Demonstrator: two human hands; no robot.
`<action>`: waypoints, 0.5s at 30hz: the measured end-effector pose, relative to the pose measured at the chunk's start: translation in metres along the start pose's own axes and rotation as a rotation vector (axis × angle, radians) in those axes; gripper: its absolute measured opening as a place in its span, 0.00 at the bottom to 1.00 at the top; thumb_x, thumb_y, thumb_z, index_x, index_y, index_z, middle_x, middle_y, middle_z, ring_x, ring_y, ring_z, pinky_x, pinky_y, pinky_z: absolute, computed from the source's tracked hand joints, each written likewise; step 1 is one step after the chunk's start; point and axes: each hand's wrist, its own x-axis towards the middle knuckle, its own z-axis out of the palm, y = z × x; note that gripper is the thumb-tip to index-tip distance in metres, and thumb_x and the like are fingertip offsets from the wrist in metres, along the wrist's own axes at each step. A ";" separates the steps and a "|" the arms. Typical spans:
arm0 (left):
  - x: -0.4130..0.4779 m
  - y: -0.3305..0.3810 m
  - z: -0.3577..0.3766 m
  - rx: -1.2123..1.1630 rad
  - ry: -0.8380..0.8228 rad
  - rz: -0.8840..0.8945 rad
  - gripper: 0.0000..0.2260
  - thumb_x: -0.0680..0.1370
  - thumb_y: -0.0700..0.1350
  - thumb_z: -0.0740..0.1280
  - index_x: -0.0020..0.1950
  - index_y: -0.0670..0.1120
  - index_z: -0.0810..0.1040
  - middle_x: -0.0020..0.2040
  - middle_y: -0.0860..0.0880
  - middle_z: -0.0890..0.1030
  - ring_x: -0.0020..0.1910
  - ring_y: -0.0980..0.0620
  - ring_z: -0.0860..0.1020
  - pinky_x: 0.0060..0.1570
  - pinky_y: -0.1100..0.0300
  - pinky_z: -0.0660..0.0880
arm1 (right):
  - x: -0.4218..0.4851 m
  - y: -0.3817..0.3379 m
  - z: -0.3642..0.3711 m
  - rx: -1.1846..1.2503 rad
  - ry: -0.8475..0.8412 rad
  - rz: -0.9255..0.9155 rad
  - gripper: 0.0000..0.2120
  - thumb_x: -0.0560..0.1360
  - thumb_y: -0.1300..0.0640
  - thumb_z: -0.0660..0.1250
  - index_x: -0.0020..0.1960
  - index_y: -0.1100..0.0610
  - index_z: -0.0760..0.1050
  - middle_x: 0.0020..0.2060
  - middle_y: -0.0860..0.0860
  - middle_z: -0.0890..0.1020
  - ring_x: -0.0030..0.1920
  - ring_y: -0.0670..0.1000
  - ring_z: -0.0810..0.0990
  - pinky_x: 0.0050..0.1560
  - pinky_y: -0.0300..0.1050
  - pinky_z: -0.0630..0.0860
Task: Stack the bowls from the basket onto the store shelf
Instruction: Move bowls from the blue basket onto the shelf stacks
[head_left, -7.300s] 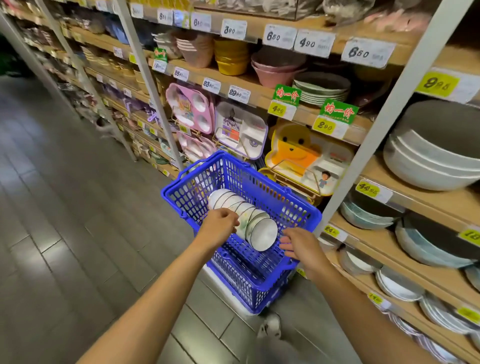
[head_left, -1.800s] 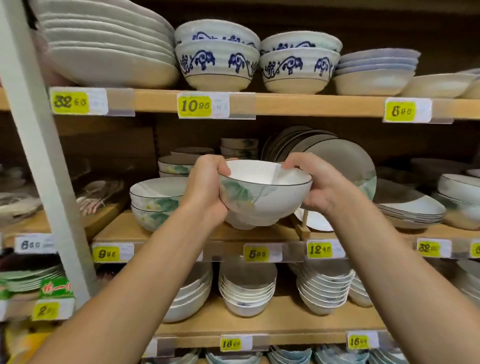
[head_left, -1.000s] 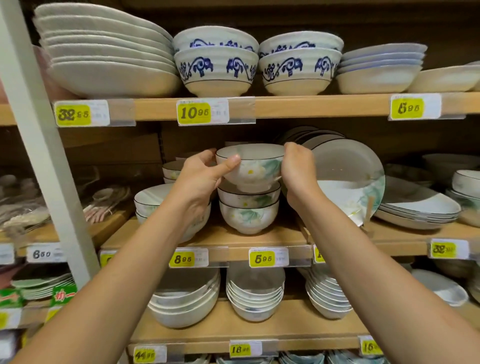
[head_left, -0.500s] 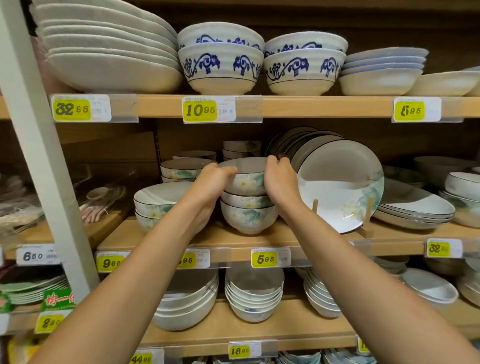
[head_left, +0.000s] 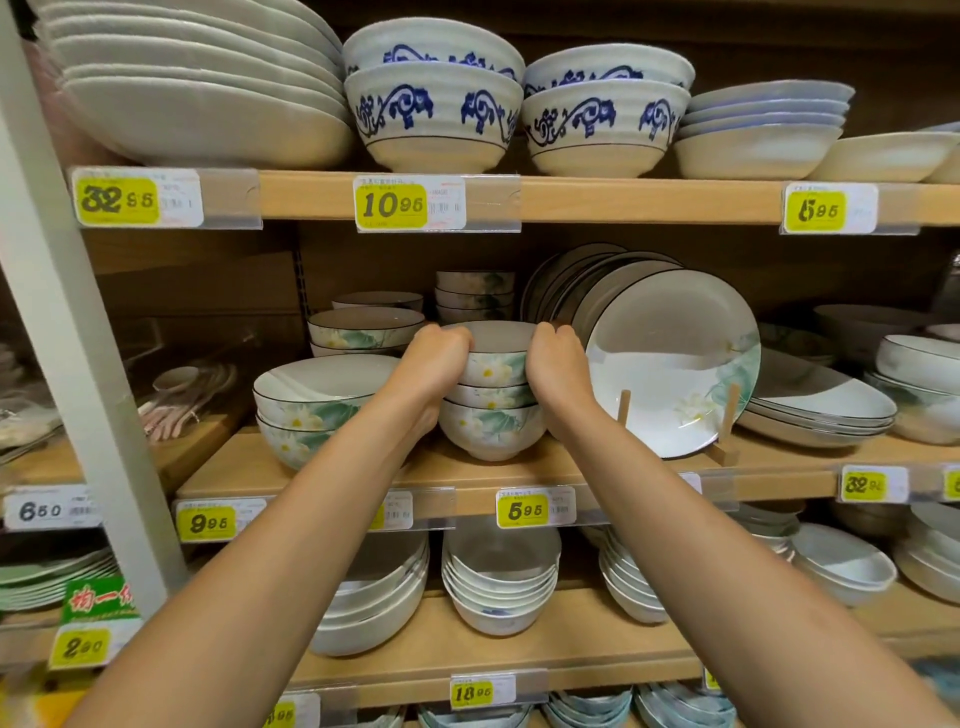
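Left hand (head_left: 438, 359) and right hand (head_left: 558, 364) grip top bowl (head_left: 494, 357), seemingly nested.

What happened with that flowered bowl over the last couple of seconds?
The flowered bowl went from in front of the shelf down onto the two matching bowls, making a stack of three. The left hand and right hand still grip its sides. The upright plate beside it stayed put.
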 end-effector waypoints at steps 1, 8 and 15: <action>0.000 0.000 0.001 -0.001 0.009 -0.002 0.08 0.76 0.43 0.61 0.54 0.44 0.72 0.41 0.48 0.72 0.38 0.52 0.70 0.33 0.57 0.62 | 0.000 0.000 0.000 0.002 0.000 0.001 0.18 0.81 0.54 0.49 0.66 0.60 0.67 0.52 0.53 0.73 0.52 0.53 0.72 0.52 0.50 0.70; 0.002 0.000 0.007 -0.018 0.060 -0.004 0.17 0.76 0.43 0.60 0.63 0.38 0.73 0.46 0.44 0.74 0.39 0.52 0.69 0.33 0.57 0.61 | -0.001 0.003 0.001 0.032 -0.015 0.011 0.17 0.81 0.53 0.49 0.64 0.59 0.67 0.52 0.52 0.72 0.52 0.52 0.72 0.53 0.49 0.71; 0.005 -0.003 0.012 0.004 0.091 -0.027 0.20 0.78 0.43 0.56 0.68 0.37 0.69 0.68 0.37 0.71 0.64 0.39 0.71 0.59 0.50 0.70 | 0.001 0.006 0.000 0.035 -0.019 -0.008 0.17 0.81 0.54 0.49 0.66 0.59 0.66 0.54 0.53 0.73 0.53 0.52 0.72 0.51 0.48 0.70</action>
